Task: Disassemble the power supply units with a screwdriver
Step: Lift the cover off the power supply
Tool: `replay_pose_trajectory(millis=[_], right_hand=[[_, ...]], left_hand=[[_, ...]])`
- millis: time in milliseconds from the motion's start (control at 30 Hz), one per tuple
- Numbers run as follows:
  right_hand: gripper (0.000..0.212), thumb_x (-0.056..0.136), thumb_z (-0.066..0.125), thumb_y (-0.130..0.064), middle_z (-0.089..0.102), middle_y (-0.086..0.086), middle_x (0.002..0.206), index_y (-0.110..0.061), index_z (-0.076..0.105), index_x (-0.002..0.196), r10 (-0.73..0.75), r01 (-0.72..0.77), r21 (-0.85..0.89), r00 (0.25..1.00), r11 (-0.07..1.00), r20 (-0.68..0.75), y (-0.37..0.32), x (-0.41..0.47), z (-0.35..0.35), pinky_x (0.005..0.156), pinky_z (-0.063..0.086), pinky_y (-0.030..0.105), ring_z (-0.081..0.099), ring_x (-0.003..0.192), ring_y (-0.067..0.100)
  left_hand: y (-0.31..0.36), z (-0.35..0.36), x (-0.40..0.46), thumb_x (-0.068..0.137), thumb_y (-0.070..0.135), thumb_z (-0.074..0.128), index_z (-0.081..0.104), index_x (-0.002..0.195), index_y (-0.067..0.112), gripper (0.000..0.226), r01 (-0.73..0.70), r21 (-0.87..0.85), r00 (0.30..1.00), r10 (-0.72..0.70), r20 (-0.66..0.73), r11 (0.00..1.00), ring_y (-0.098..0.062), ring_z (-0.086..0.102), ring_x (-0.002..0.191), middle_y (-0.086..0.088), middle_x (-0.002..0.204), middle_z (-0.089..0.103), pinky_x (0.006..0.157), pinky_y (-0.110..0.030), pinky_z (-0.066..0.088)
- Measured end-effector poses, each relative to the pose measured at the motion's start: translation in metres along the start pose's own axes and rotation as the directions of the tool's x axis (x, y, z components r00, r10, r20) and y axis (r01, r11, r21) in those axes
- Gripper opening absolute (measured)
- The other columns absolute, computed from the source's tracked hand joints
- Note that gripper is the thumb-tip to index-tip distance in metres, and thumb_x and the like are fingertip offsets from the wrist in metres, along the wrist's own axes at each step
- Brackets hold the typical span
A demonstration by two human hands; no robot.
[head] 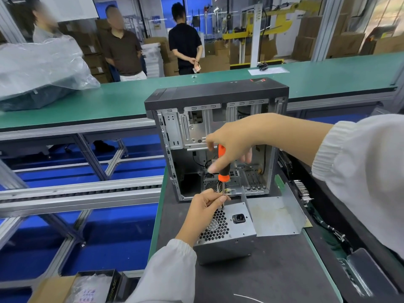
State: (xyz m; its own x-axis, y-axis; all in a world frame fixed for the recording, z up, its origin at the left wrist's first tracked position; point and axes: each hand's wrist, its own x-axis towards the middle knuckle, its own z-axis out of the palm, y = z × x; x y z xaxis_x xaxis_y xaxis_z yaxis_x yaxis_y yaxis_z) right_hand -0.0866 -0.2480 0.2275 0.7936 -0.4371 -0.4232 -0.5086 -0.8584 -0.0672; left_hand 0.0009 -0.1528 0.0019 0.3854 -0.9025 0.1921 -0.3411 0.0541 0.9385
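A grey metal power supply unit (229,237) lies on the dark mat in front of me, its honeycomb fan grille and power socket facing up. An orange and black screwdriver (223,171) stands upright with its tip at the unit's top edge near the grille. My right hand (236,145) grips the screwdriver's handle from above. My left hand (205,206) pinches the metal shaft just above the tip and rests on the unit. Behind it stands an open black computer case (216,119) with bare metal bays inside.
A loose grey metal cover plate (275,217) lies right of the unit. Cables and metal parts (303,193) sit along the right edge. A cardboard box (87,287) is at lower left, a plastic-wrapped item (41,71) on the green conveyor (122,99). Three people stand beyond.
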Motion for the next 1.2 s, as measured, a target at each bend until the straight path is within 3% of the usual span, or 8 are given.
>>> replay_pose_trajectory(millis=[67,200,367,467,633,800,1100,1200], right_hand=[[0.074,0.081,0.043,-0.075,0.069,0.010,0.060,-0.003,0.054,0.091,0.096,-0.104,-0.082,0.990,0.991,-0.102,-0.003,0.003,0.003,0.049,0.053,0.026,0.067,0.046,0.018],[0.059,0.097,0.034,-0.057,0.054,0.001,0.033,-0.006,0.050,0.071,0.062,-0.102,-0.208,0.980,0.973,-0.189,-0.004,0.014,0.010,0.063,0.053,0.030,0.061,0.044,0.018],[0.007,0.096,0.054,-0.018,0.062,0.007,0.087,-0.016,0.055,0.102,-0.100,0.097,-0.067,0.994,0.993,-0.037,-0.002,0.010,0.001,0.052,0.050,0.024,0.062,0.062,0.016],[0.025,0.090,0.064,-0.019,0.058,0.011,0.110,-0.019,0.054,0.114,-0.110,0.107,0.081,0.993,0.991,0.035,-0.003,0.006,-0.003,0.054,0.053,0.023,0.067,0.078,0.021],[0.072,0.080,0.047,-0.075,0.064,0.013,0.071,-0.003,0.049,0.086,0.122,-0.128,-0.030,0.981,0.991,-0.148,-0.010,0.000,0.001,0.051,0.056,0.029,0.068,0.049,0.024],[0.056,0.095,0.041,-0.056,0.055,0.003,0.034,-0.007,0.048,0.071,0.103,-0.131,-0.168,0.980,0.977,-0.168,-0.010,0.005,0.006,0.062,0.055,0.030,0.064,0.046,0.021],[0.010,0.095,0.057,-0.010,0.056,0.006,0.083,-0.011,0.058,0.105,0.010,-0.009,0.004,0.992,1.000,-0.123,-0.001,-0.002,0.002,0.043,0.047,0.020,0.061,0.055,0.017],[0.012,0.094,0.057,-0.008,0.056,0.009,0.101,-0.011,0.058,0.106,-0.001,0.000,-0.005,0.990,1.000,-0.140,0.001,-0.002,0.003,0.046,0.049,0.022,0.060,0.059,0.017]], left_hand=[[0.000,0.000,-0.001,0.094,0.018,0.063,0.079,0.090,0.025,0.017,0.002,0.002,1.000,-0.002,-0.007,1.000,0.004,0.046,0.064,0.023,0.060,0.047,0.069,-0.009,0.039],[0.001,0.000,-0.001,0.094,0.017,0.063,0.078,0.094,0.022,0.016,0.020,-0.006,1.000,-0.020,0.001,1.000,0.005,0.046,0.063,0.024,0.060,0.046,0.068,-0.008,0.039],[0.001,0.000,-0.001,0.095,0.017,0.061,0.078,0.101,0.020,0.018,0.024,-0.027,1.000,-0.024,0.005,0.999,0.005,0.049,0.068,0.022,0.063,0.049,0.071,-0.009,0.043],[0.000,-0.001,-0.001,0.095,0.018,0.061,0.078,0.093,0.024,0.018,0.017,-0.025,1.000,-0.017,0.014,1.000,0.005,0.050,0.070,0.024,0.065,0.049,0.070,-0.008,0.041],[0.000,0.000,-0.001,0.094,0.022,0.064,0.079,0.086,0.032,0.019,0.026,-0.025,1.000,-0.026,0.015,0.999,0.005,0.050,0.068,0.018,0.067,0.054,0.069,-0.009,0.042],[0.001,0.000,-0.001,0.093,0.023,0.065,0.079,0.089,0.029,0.016,0.045,-0.008,0.999,-0.045,0.010,0.999,-0.008,0.053,0.074,-0.003,0.075,0.056,0.074,-0.015,0.045],[0.005,-0.009,-0.002,0.087,0.018,0.072,0.076,0.099,0.020,0.013,0.040,0.177,0.998,-0.047,0.038,0.983,-0.033,0.052,0.078,-0.026,0.090,0.054,0.077,-0.034,0.049],[0.006,-0.014,-0.003,0.086,0.020,0.073,0.076,0.100,0.021,0.014,0.007,0.268,0.992,-0.040,0.118,0.963,-0.011,0.044,0.067,-0.013,0.083,0.052,0.065,-0.019,0.039]])
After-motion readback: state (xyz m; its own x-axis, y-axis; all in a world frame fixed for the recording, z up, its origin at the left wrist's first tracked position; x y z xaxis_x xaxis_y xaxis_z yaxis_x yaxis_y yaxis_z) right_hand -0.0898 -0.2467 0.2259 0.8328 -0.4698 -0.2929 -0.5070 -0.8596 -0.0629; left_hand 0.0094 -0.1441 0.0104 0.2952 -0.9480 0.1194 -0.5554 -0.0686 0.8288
